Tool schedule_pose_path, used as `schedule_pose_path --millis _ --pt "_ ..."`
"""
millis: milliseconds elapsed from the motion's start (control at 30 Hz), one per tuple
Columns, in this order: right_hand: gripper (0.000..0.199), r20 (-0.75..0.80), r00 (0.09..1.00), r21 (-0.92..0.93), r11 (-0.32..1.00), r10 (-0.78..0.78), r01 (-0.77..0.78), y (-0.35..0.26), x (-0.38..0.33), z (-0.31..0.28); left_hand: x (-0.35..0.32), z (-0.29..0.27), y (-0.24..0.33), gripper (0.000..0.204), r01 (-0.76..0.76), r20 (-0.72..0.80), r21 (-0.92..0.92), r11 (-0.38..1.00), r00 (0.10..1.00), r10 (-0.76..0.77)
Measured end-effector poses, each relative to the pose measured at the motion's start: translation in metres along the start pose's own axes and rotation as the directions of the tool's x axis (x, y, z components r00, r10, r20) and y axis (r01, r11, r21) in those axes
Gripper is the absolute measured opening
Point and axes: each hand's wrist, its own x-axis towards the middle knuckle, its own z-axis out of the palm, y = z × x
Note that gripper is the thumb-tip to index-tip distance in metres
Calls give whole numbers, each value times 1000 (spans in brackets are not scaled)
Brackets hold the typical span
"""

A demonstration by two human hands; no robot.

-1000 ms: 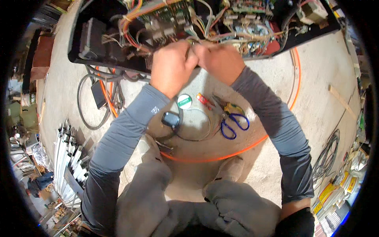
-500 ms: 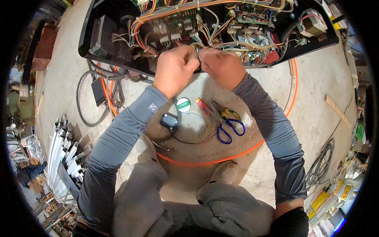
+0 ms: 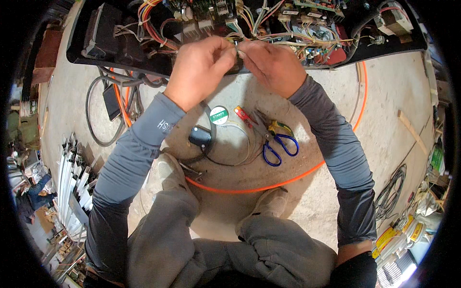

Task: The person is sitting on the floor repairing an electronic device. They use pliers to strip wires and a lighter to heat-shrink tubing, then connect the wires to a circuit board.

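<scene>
Spread wider at the wrists, my left hand [image 3: 198, 68] and right hand [image 3: 276, 65] pinched a small silvery piece [image 3: 236, 42], the open black chassis [image 3: 402, 51] seemingly unfinished.

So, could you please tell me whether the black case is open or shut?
Open: the black case has its circuit boards and coloured wires exposed, with no lid over the part in view.

hands [image 3: 199, 69] @ wired chassis [image 3: 384, 52] | blu-hdl scissors [image 3: 271, 138], orng line [image 3: 240, 192] on flr [image 3: 379, 144]
</scene>
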Motion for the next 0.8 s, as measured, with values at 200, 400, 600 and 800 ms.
schedule_pose_path --millis 200,400,600,800 --pt "23 -38 999 -32 999 -19 18 -4 5 2 1 5 -1 19 -3 -59 52 999 998 6" --pt "26 -45 998 10 999 -36 36 -1 3 -1 0 18 -4 17 -6 -161 -49 999 987 -2" --pt "28 -54 998 89 995 -27 32 2 1 1 1 25 -23 20 19 -193 -251 968 979 -69" --pt "25 -70 998 82 997 3 3 1 2 0 -7 12 -9 17 52 -70 -133 990 996 -61"
